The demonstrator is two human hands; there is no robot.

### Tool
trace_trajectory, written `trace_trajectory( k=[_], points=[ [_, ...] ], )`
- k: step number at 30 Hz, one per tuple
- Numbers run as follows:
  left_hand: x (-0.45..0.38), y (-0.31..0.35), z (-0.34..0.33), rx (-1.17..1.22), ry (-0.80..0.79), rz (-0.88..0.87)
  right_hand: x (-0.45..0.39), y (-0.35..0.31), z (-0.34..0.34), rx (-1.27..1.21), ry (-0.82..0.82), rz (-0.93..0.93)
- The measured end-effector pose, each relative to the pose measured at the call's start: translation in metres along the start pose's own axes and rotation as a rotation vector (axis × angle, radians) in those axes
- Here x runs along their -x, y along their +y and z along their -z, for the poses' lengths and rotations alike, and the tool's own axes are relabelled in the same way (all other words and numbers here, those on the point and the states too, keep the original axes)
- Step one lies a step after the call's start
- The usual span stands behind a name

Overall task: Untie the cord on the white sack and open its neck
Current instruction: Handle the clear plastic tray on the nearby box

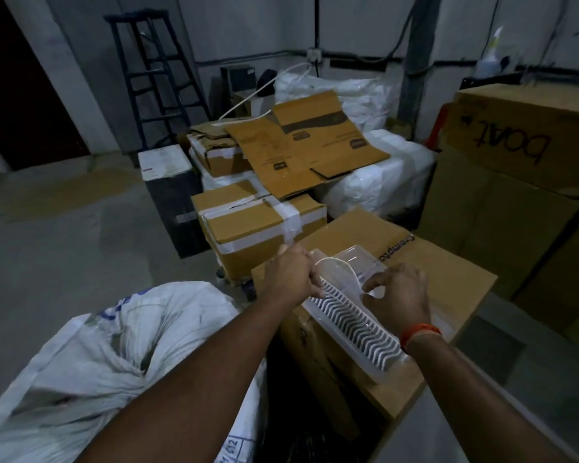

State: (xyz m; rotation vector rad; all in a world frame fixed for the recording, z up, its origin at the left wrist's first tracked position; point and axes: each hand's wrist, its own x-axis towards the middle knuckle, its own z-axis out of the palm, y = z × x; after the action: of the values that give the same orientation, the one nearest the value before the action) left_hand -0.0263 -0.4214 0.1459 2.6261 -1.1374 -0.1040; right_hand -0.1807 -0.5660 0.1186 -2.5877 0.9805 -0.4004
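Our left hand (293, 274) grips the left end of a clear plastic pack (351, 309) with a ribbed white insert, fingers curled round its edge. Our right hand (398, 292) pinches a thin pale cord (340, 264) that loops over the pack's far end; we cannot tell where the cord is fastened. An orange band (418, 332) sits on the right wrist. The pack rests on a brown carton (448, 282).

The white sack (114, 345) lies lower left, under our left forearm and apart from both hands, its neck gathered into a bunch. Whether a cord ties it we cannot tell.

Beyond: a taped carton (248, 222), flattened cardboard (301, 145), white bags (375, 182), and a stepladder (154, 71) against the wall.
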Motion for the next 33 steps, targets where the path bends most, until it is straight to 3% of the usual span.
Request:
trace_trajectory(
  k=[8,16,22,26,29,33],
  points=[
    [-0.01,0.001,-0.013,-0.032,-0.166,-0.041,0.005,0.006,-0.019,0.013,-0.066,0.027],
    [-0.019,-0.012,-0.018,0.0,-0.27,-0.084,0.01,0.008,-0.013,0.011,-0.015,0.012],
    [-0.025,-0.016,-0.025,0.029,-0.194,-0.11,0.01,0.012,0.004,-0.026,0.029,-0.015],
    [-0.023,-0.019,-0.021,0.142,-0.058,-0.087,0.01,0.021,0.013,-0.062,0.058,-0.03],
    [-0.018,-0.023,-0.011,0.218,-0.021,-0.092,0.014,0.022,0.014,-0.05,0.036,0.072],
    [-0.01,-0.033,0.003,0.245,-0.086,-0.054,0.029,0.0,0.013,-0.191,-0.095,0.205]
  ],
)
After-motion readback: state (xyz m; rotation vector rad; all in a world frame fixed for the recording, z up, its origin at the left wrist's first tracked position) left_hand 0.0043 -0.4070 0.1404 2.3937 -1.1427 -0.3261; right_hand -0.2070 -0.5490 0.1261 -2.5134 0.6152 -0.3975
